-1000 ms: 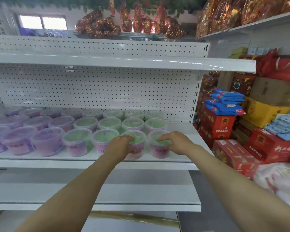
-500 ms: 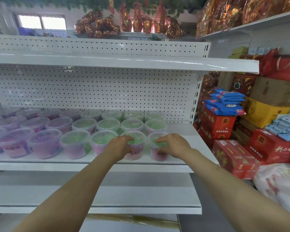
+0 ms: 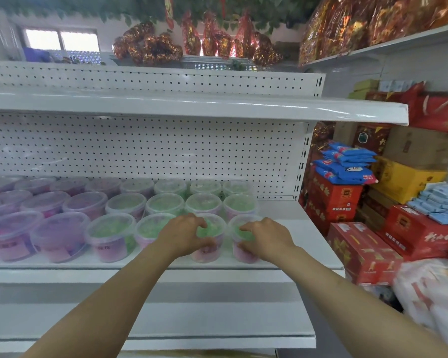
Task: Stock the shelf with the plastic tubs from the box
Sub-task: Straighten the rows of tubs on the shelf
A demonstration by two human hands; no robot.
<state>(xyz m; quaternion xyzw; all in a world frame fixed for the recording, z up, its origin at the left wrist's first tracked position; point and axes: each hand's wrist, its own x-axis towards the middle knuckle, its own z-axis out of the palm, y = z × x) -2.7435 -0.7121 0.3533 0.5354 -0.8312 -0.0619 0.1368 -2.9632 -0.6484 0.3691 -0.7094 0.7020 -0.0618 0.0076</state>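
Seen from the head, the left hand (image 3: 185,235) curls its fingers around the second-last tub (image 3: 212,229) and the right hand (image 3: 265,237) grasps the last tub (image 3: 245,257), both in the front row near the shelf (image 3: 305,228) edge, with bare room to the right.

A: Any legible text?
B: None. Checked tub labels (image 3: 106,248): blurred out. Checked red boxes (image 3: 409,228): gold print too smeared to read. Same for blue packs (image 3: 347,171).
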